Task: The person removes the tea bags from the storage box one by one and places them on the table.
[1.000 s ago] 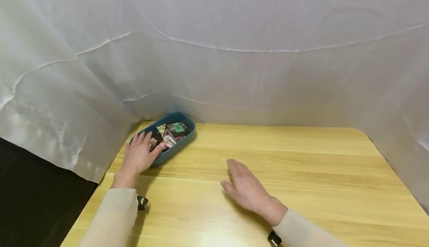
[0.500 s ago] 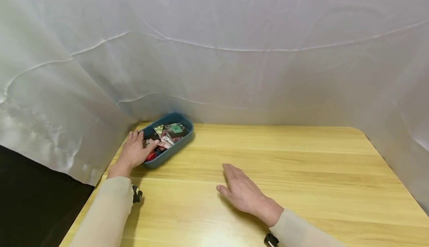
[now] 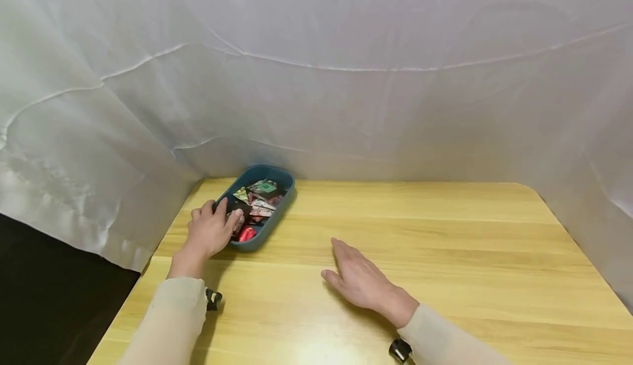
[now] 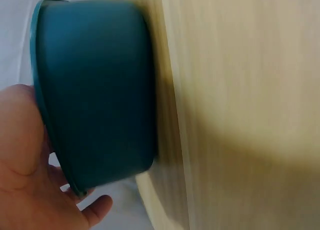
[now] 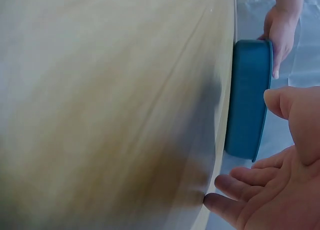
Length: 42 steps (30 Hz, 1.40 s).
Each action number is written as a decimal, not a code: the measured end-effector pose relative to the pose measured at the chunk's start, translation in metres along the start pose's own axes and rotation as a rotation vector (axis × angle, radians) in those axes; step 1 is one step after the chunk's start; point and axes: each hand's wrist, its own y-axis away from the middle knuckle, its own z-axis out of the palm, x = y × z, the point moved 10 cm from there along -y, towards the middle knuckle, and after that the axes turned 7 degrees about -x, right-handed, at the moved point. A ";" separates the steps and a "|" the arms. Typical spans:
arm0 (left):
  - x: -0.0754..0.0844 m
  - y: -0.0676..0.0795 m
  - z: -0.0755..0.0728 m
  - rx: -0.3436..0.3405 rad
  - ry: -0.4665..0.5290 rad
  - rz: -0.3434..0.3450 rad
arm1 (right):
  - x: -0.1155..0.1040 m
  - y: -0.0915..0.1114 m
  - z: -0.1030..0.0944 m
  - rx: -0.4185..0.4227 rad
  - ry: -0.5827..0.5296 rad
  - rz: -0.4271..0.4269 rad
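Note:
A blue plastic bin (image 3: pixel 278 217) stands at the table's back left corner, holding several small printed packets (image 3: pixel 262 205) and a shiny red wrapped item (image 3: pixel 246 234). My left hand (image 3: pixel 206 232) grips its near left end, thumb over the rim and fingers by the outer side. The left wrist view shows the bin's smooth outer wall (image 4: pixel 95 95), with the left hand (image 4: pixel 30 155) at its rim. My right hand (image 3: pixel 360 277) hovers low over the middle of the table, fingers straight, thumb apart, holding nothing. The right wrist view also shows this hand (image 5: pixel 295 190), apart from the bin.
The wooden table (image 3: pixel 445 255) extends to the right. A pale hanging cloth (image 3: pixel 371 106) closes off the back and both sides. A dark area (image 3: pixel 54 288) lies beyond the left edge.
The bin has turned and shifted a little to the right, and my left hand has moved with it. More of the red item shows. My right hand has stayed nearly still.

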 end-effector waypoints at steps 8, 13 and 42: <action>0.034 0.007 0.008 0.043 -0.006 0.096 | -0.001 -0.005 -0.003 0.013 0.006 0.013; 0.045 0.001 0.018 -0.025 0.068 0.154 | -0.003 -0.008 -0.004 0.019 0.012 0.012; 0.154 0.072 0.068 -0.044 -0.071 0.304 | -0.016 0.033 -0.030 0.175 0.348 -0.078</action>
